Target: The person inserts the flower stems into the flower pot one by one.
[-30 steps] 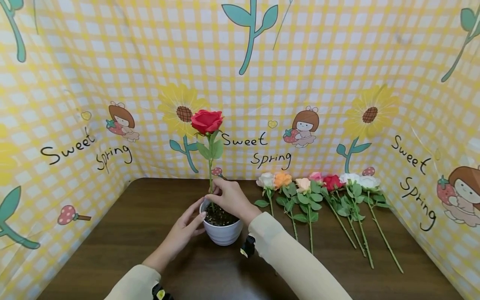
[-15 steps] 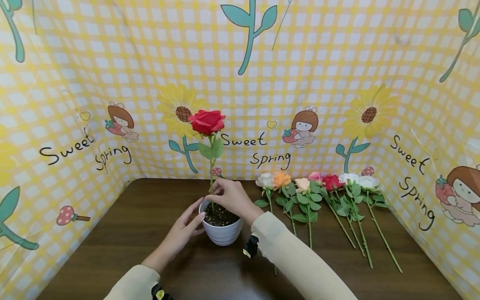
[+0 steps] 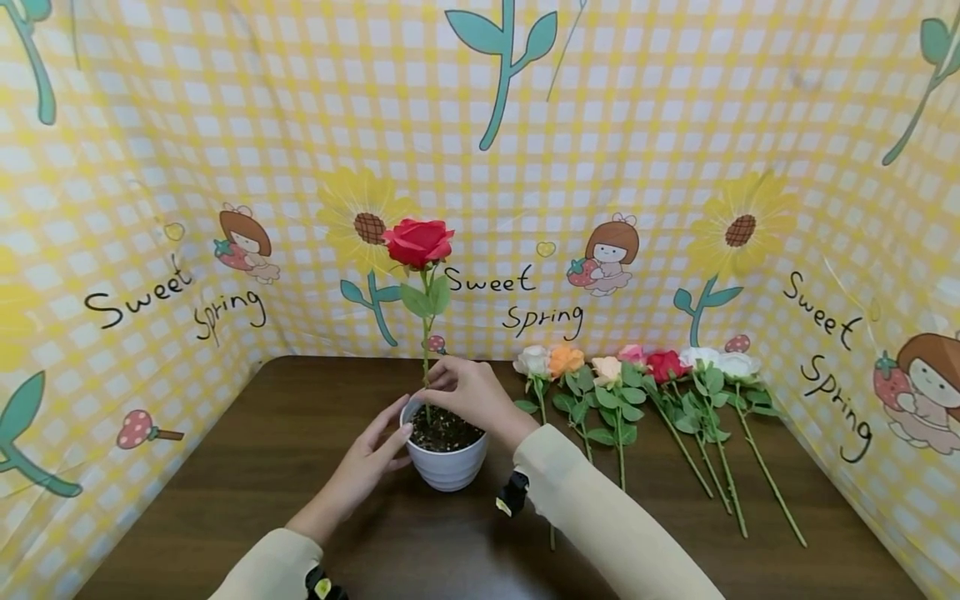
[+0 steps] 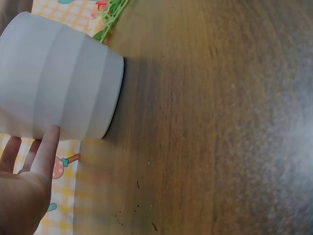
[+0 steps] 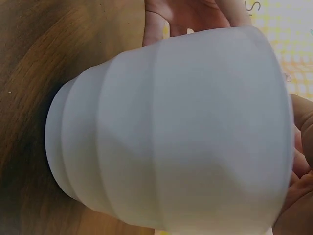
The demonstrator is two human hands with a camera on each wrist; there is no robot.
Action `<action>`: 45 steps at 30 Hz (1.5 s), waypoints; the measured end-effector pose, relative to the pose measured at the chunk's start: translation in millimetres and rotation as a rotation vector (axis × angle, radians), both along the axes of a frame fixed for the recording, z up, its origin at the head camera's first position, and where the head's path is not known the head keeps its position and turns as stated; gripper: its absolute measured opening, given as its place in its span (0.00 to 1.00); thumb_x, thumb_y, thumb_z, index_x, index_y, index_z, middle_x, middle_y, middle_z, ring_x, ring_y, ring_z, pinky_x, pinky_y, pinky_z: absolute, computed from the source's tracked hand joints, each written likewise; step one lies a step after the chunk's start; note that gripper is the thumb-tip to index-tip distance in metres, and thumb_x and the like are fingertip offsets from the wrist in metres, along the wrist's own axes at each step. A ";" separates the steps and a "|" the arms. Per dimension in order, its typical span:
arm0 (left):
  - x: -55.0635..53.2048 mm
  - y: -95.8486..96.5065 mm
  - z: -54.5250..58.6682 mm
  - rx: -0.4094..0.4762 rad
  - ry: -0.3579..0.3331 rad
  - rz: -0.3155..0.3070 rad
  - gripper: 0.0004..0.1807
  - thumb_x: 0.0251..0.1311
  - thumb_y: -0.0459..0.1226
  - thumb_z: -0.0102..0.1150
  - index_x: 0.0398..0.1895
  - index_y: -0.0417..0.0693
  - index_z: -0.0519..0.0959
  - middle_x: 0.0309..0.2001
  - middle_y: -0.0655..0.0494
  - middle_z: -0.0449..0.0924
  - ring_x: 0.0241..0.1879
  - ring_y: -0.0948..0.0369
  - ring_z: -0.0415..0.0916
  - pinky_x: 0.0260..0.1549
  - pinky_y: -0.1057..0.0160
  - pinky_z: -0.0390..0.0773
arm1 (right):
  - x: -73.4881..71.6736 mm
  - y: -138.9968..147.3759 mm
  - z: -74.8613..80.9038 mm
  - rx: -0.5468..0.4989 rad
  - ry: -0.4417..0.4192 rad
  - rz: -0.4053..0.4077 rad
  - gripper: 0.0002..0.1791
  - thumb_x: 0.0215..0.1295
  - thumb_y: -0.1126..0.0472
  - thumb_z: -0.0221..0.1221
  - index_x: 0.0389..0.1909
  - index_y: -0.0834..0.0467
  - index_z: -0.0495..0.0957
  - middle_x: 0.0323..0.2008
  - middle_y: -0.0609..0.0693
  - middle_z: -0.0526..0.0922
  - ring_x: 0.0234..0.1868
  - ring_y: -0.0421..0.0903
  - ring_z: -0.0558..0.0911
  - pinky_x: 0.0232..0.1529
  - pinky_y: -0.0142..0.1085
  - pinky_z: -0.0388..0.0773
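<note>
A red rose stands nearly upright in a white ribbed flowerpot filled with dark soil. My right hand reaches over the pot and pinches the rose's stem low down, just above the soil. On the pot's left, my left hand rests its fairly straight fingers and thumb against the side and rim. The left wrist view shows these fingers touching the ribbed wall. In the right wrist view the pot hides much of both hands.
To the right, several loose roses lie on the dark wooden table: white, orange, peach, pink and red. A yellow checked cloth surrounds the table's back and sides.
The rose's bloom swung slightly left, then back to the right. My right forearm has shifted a little to the right, while the fingers stay at the stem. My left hand and the pot look unmoved.
</note>
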State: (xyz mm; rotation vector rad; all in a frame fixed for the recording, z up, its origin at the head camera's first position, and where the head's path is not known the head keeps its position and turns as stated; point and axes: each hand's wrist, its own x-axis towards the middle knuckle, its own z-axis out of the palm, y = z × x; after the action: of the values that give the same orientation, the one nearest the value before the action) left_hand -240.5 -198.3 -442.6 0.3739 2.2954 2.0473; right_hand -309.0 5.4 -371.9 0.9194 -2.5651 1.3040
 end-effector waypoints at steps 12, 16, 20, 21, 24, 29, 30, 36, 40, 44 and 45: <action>-1.6 1.4 -0.4 -0.003 -0.010 0.012 0.31 0.77 0.45 0.50 0.79 0.57 0.56 0.76 0.46 0.51 0.68 0.42 0.61 0.56 0.47 0.78 | 1.4 27.0 3.4 0.003 0.008 0.012 0.13 0.64 0.51 0.69 0.43 0.53 0.83 0.34 0.39 0.86 0.36 0.35 0.83 0.39 0.33 0.82; -1.3 1.4 -0.8 -0.003 -0.008 0.013 0.31 0.77 0.45 0.50 0.79 0.58 0.57 0.77 0.46 0.51 0.68 0.42 0.62 0.55 0.47 0.78 | 1.4 35.7 1.7 0.015 0.019 0.007 0.12 0.64 0.50 0.69 0.42 0.53 0.83 0.34 0.38 0.86 0.35 0.34 0.83 0.38 0.33 0.82; -2.3 1.8 -0.5 -0.002 -0.006 0.016 0.31 0.77 0.45 0.50 0.79 0.58 0.57 0.77 0.46 0.50 0.68 0.42 0.62 0.55 0.48 0.79 | 1.2 45.7 1.4 0.037 0.042 -0.003 0.12 0.65 0.50 0.68 0.42 0.53 0.83 0.34 0.38 0.86 0.34 0.34 0.82 0.37 0.32 0.82; -2.6 2.0 -0.3 -0.001 -0.004 0.016 0.31 0.77 0.45 0.50 0.79 0.58 0.57 0.77 0.46 0.50 0.68 0.42 0.62 0.55 0.48 0.79 | 1.3 48.6 1.5 0.035 0.040 -0.004 0.12 0.65 0.51 0.68 0.42 0.53 0.83 0.33 0.39 0.86 0.34 0.35 0.82 0.36 0.33 0.82; -3.0 2.3 -0.5 -0.003 0.000 0.020 0.31 0.77 0.45 0.51 0.79 0.57 0.57 0.77 0.46 0.50 0.67 0.42 0.62 0.55 0.48 0.79 | 2.0 58.0 0.9 0.022 0.033 -0.008 0.10 0.66 0.54 0.68 0.42 0.54 0.83 0.33 0.39 0.85 0.33 0.36 0.82 0.33 0.34 0.82; -1.3 2.1 -1.4 0.003 0.000 0.028 0.30 0.77 0.43 0.50 0.79 0.56 0.57 0.77 0.45 0.51 0.67 0.42 0.62 0.54 0.48 0.79 | 2.9 73.3 -2.4 0.007 0.033 -0.027 0.09 0.65 0.57 0.69 0.41 0.55 0.83 0.32 0.40 0.85 0.33 0.38 0.82 0.32 0.35 0.81; -1.0 2.1 -1.3 0.005 0.000 0.029 0.30 0.77 0.43 0.50 0.79 0.56 0.57 0.76 0.45 0.51 0.67 0.42 0.62 0.54 0.48 0.79 | 2.6 76.1 -3.5 0.010 0.035 -0.034 0.08 0.65 0.57 0.69 0.40 0.55 0.83 0.32 0.40 0.85 0.33 0.38 0.82 0.32 0.35 0.81; -1.6 1.3 -0.4 0.004 -0.001 0.022 0.30 0.77 0.44 0.51 0.78 0.57 0.57 0.76 0.45 0.51 0.67 0.42 0.62 0.55 0.48 0.79 | 0.7 90.4 -11.8 0.024 0.052 -0.064 0.06 0.64 0.57 0.69 0.39 0.52 0.83 0.31 0.40 0.85 0.32 0.37 0.82 0.32 0.34 0.82; -1.5 1.0 -0.3 0.003 -0.007 0.017 0.30 0.77 0.44 0.51 0.78 0.57 0.57 0.76 0.45 0.51 0.67 0.42 0.62 0.55 0.48 0.79 | 2.0 100.6 -17.7 0.033 0.036 -0.083 0.07 0.63 0.56 0.70 0.38 0.53 0.84 0.30 0.39 0.85 0.30 0.36 0.82 0.32 0.35 0.82; -0.9 1.2 -0.6 0.003 -0.013 0.017 0.31 0.77 0.44 0.50 0.79 0.57 0.57 0.76 0.45 0.52 0.67 0.42 0.61 0.55 0.48 0.79 | 3.5 110.7 -25.5 0.033 -0.002 -0.096 0.08 0.63 0.55 0.70 0.38 0.53 0.83 0.30 0.39 0.85 0.31 0.37 0.83 0.33 0.35 0.82; -1.0 1.3 -0.6 0.004 -0.012 0.020 0.31 0.77 0.44 0.50 0.79 0.57 0.57 0.76 0.45 0.52 0.67 0.42 0.61 0.55 0.48 0.79 | 3.8 112.9 -28.0 0.039 -0.008 -0.098 0.08 0.63 0.55 0.70 0.38 0.53 0.83 0.30 0.39 0.85 0.31 0.36 0.82 0.33 0.35 0.81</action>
State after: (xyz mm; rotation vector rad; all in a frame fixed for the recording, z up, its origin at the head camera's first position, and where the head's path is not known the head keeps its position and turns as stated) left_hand -241.5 -197.0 -443.2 0.3395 2.2981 2.0571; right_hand -305.3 118.4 -399.8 0.7853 -2.6143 1.2378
